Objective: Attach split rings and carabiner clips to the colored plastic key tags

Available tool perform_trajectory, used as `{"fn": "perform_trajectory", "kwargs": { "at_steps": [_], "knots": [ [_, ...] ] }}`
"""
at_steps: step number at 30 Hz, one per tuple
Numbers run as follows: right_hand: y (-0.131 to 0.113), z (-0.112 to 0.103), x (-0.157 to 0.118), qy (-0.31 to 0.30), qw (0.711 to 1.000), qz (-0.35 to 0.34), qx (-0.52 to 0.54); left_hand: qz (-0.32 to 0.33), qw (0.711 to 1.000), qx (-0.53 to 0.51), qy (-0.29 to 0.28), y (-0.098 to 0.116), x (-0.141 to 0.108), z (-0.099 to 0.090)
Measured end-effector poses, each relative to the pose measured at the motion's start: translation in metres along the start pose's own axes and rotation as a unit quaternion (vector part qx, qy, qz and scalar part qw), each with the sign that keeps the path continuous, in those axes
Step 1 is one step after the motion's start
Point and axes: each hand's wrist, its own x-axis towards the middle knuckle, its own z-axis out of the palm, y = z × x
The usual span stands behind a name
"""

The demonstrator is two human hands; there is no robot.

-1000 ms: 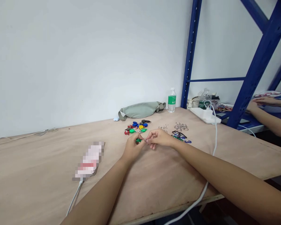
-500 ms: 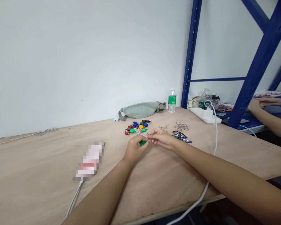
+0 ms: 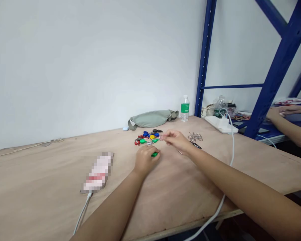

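- Hands apart; left hand [image 3: 145,160] closes on a green plastic tag [image 3: 154,154], probably light, best gripped by its edges.
- Right hand [image 3: 174,140], blurred, hovers near the colored tags [image 3: 146,138].

Far past the left grip [image 3: 145,160] lies a soft pale green waist bag [image 3: 152,119]. A clear plastic water bottle with a green label [image 3: 185,108] stands just beside it. Right of the grip sits a white power strip [image 3: 222,124] with a white cord [image 3: 232,144], near a tall blue metal shelf frame [image 3: 204,57].
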Motion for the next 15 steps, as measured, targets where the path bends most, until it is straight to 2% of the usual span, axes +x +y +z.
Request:
{"fn": "perform_trajectory", "kwargs": {
  "at_steps": [2,5,8,11,15],
  "knots": [
    [-0.015,-0.014,0.006,0.063,0.995,-0.042,-0.069,-0.058,0.998,0.038,-0.001,-0.01,0.002,0.002],
    [-0.036,-0.035,0.011,0.112,0.985,-0.061,-0.121,-0.14,0.988,0.07,-0.01,-0.025,0.005,0.005],
    [-0.048,-0.055,0.012,0.125,0.958,-0.061,-0.25,-0.155,0.984,0.078,-0.033,-0.038,0.01,0.008],
    [-0.042,-0.08,0.015,0.145,0.908,-0.05,-0.39,-0.146,0.986,0.077,-0.033,-0.047,0.013,0.011],
    [-0.011,-0.116,0.02,0.192,0.836,-0.026,-0.513,-0.143,0.988,0.059,-0.019,-0.059,0.014,0.015]
  ]
}}
